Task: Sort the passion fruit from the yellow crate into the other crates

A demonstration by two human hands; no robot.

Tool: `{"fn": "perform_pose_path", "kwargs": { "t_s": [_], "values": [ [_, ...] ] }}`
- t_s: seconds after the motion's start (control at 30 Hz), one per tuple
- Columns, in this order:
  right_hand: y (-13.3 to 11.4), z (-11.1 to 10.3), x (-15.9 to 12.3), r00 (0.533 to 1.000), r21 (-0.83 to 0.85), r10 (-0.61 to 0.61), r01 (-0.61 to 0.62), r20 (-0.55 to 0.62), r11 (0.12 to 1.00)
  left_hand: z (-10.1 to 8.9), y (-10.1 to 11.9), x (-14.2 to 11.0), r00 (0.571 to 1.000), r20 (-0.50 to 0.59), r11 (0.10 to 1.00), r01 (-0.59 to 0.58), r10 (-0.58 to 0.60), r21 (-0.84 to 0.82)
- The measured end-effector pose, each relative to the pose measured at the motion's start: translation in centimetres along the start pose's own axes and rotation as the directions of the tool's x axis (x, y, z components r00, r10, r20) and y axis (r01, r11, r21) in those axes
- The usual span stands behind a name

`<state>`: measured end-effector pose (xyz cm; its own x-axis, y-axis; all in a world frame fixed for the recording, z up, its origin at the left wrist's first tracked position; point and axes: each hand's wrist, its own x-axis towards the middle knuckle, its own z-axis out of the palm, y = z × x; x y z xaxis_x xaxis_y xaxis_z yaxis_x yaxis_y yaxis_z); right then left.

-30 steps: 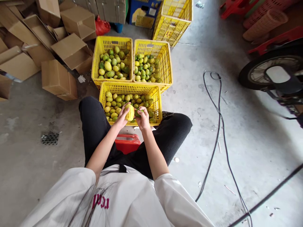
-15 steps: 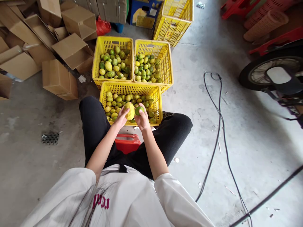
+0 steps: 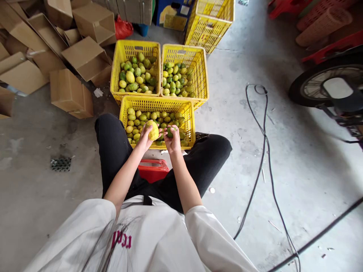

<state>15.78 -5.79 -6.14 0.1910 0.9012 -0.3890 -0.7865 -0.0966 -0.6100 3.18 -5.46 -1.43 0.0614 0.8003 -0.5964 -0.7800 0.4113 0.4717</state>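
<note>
A large yellow lemon point(image 3: 152, 130) is in my left hand point(image 3: 145, 139), the fingers closed round its left and lower side. My right hand point(image 3: 173, 140) grips a smaller green lemon point(image 3: 170, 132), partly covered by the fingers. Both hands are held over the near yellow crate point(image 3: 192, 128), which holds many yellow and green lemons. Behind it, touching, stand a left yellow crate point(image 3: 113, 81) and a right yellow crate point(image 3: 202, 81), each part filled with green and yellow lemons.
Cardboard boxes point(image 3: 70, 92) lie heaped at the left. Stacked yellow crates point(image 3: 210, 28) stand behind. A red plastic stool point(image 3: 153, 172) shows between my legs. On the right, a black cable point(image 3: 265, 139) crosses the floor near a motorbike wheel point(image 3: 314, 85).
My hands have drawn slightly apart, the yellow lemon shifting left and the green one right. The right fingers now cover more of the green lemon. The view has shifted a little.
</note>
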Motion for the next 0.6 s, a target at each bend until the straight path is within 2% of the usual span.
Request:
{"fn": "perform_pose_path", "kwargs": {
  "t_s": [0.1, 0.3, 0.5, 0.6],
  "values": [
    [-0.2, -0.1, 0.1, 0.999, 0.032, -0.001, 0.000, 0.032, 0.999, 0.0, 0.2, 0.1, 0.999, -0.036, 1.000, 0.015, -0.015, -0.012],
    [-1.3, 0.4, -0.1, 0.980, 0.104, 0.136, -0.152, 0.142, 0.983, -0.2, 1.0, 0.1, 0.999, 0.009, 0.985, 0.037, -0.036, -0.171],
    [-0.8, 0.2, -0.1, 0.987, 0.051, 0.140, -0.144, 0.081, 0.988, -0.3, 0.6, 0.5, 0.995, -0.089, 0.992, 0.037, -0.048, -0.122],
    [-0.3, 0.0, 0.0, 0.986, 0.067, 0.150, -0.155, 0.072, 0.986, -0.3, 0.4, 0.5, 0.994, -0.102, 0.994, 0.031, -0.042, -0.108]
  ]
}}
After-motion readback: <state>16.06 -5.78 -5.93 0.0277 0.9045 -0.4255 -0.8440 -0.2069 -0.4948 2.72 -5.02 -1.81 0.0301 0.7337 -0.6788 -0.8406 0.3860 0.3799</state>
